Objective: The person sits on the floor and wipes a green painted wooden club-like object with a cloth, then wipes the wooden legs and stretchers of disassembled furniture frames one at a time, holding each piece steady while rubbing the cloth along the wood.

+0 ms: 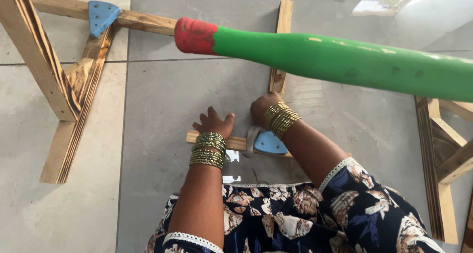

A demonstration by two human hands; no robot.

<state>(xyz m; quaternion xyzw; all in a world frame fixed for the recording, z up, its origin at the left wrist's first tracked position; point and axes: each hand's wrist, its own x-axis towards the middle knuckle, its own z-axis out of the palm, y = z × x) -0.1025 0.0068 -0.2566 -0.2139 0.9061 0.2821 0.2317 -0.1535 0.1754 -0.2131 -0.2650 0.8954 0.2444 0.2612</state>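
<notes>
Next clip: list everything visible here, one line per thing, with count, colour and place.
Wooden corner frame: one, pale wood, on the floor under both hands, one slat running away from them.
Blue bracket: one, at that frame's corner, by the right hand.
Second wooden frame: one, upper left, dark-grained, with its own blue bracket.
Third wooden frame: one, right edge, partly cut off.
Bat-like stick: one, green with red tip, crossing the top.
Floor tiles: grey.
Left hand: pressing the near slat, gold bangles.
Right hand: on the frame's corner, gold bangles.
</notes>
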